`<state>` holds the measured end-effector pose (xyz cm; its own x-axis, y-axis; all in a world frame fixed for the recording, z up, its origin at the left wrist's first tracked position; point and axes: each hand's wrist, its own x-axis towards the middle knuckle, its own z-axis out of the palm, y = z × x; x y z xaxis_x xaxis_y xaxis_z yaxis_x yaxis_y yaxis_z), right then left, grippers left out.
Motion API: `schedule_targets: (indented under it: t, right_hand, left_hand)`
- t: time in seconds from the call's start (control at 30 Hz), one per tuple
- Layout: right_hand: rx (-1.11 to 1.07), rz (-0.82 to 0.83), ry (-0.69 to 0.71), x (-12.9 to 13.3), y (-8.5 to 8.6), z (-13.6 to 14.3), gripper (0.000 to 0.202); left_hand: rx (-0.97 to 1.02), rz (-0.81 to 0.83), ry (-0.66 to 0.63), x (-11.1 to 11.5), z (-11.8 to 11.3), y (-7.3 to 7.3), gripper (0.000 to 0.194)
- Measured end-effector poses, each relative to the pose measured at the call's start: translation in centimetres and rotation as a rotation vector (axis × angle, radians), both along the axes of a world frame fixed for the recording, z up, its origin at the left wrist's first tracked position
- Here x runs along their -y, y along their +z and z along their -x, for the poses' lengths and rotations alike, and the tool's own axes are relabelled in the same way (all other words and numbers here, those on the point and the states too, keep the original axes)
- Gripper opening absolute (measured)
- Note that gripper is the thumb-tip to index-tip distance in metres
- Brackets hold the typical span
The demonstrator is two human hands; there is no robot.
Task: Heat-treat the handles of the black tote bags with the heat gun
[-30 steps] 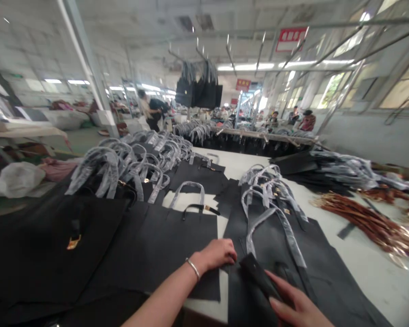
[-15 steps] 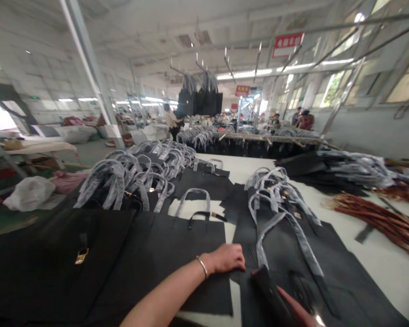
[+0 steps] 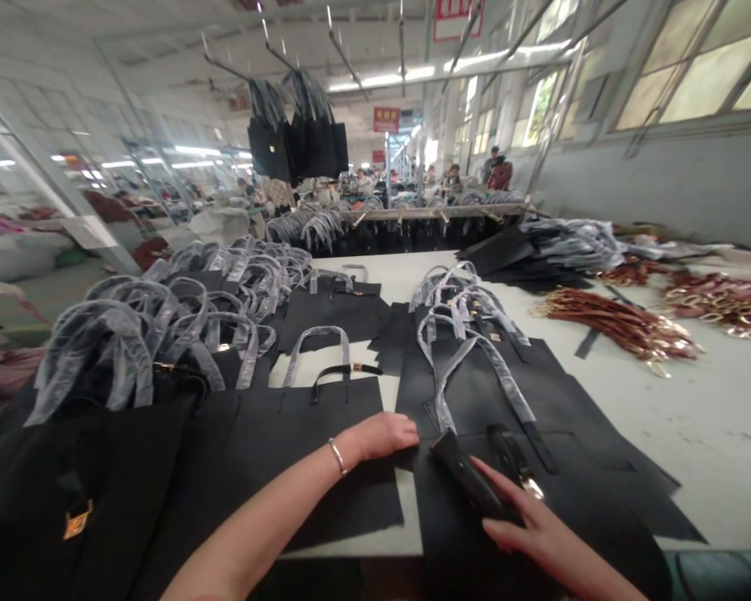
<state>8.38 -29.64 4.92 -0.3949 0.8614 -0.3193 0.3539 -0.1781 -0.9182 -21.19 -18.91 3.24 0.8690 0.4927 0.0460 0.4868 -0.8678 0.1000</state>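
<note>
Black left panel (image 3: 288, 451) and right panel (image 3: 582, 476) flat on pale table (image 3: 682, 426). Left hand (image 3: 381, 436) curled at left panel's inner edge; pinching or only resting, cannot tell. Right hand (image 3: 526, 517) gripping dark oblong piece (image 3: 471, 480) over right panel, near black strap (image 3: 506, 446) with shiny buckle (image 3: 531, 487).

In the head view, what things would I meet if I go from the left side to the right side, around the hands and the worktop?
Gold-coloured clasp, silvery bracelet, left hand, right hand holding a long dark object, brown straps at the right edge.
</note>
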Motion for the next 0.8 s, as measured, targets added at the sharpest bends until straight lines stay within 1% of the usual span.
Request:
schedule_targets:
  t: [0.1, 0.2, 0.27, 0.3, 0.33, 0.43, 0.47, 0.53, 0.63, 0.7, 0.73, 0.8]
  right_hand:
    - [-0.026, 0.011, -0.003, 0.1, -0.2, 0.0, 0.081]
    - [-0.038, 0.018, -0.008, 0.1, -0.2, 0.0, 0.082]
    - [-0.038, 0.014, -0.017, 0.1, -0.2, 0.0, 0.082]
    - [-0.038, 0.01, -0.022, 0.1, -0.2, 0.1, 0.082]
    - [-0.041, 0.007, -0.027, 0.1, -0.1, 0.1, 0.082]
    - [-0.06, 0.004, -0.037, 0.1, 0.0, 0.2, 0.082]
    - [-0.068, 0.007, -0.037, 0.2, 0.1, 0.2, 0.082]
    - [-0.077, 0.012, -0.04, 0.2, 0.2, 0.3, 0.082]
    - [-0.079, 0.013, -0.053, 0.2, 0.2, 0.3, 0.082]
    - [-0.084, 0.009, -0.063, 0.2, 0.1, 0.3, 0.081]
    - [-0.088, 0.007, -0.066, 0.2, 0.0, 0.2, 0.08]
    - [-0.097, 0.002, -0.072, 0.3, -0.1, 0.2, 0.079]
  left_hand:
    - [-0.058, -0.075, -0.163, -0.5, -0.6, 0.5, 0.017]
    - [-0.1, -0.081, -0.185, -0.7, -1.2, 0.8, 0.017]
    - [-0.107, -0.046, -0.187, -0.7, -1.5, 0.8, 0.016]
    - [-0.099, -0.009, -0.165, -0.7, -1.6, 0.7, 0.016]
    - [-0.075, 0.053, -0.114, -0.7, -1.6, 0.6, 0.015]
    - [0.044, 0.268, 0.156, -0.7, -1.8, 0.2, 0.011]
    - [0.083, 0.313, 0.241, -0.7, -1.8, -0.1, 0.01]
    - [0.143, 0.344, 0.371, -0.9, -1.9, -0.6, 0.012]
    - [0.214, 0.372, 0.534, -1.0, -2.0, -1.3, 0.022]
    - [0.249, 0.413, 0.619, -1.0, -2.0, -1.6, 0.029]
    - [0.26, 0.434, 0.647, -0.8, -1.9, -1.6, 0.03]
    - [0.272, 0.458, 0.67, -0.2, -1.8, -1.6, 0.025]
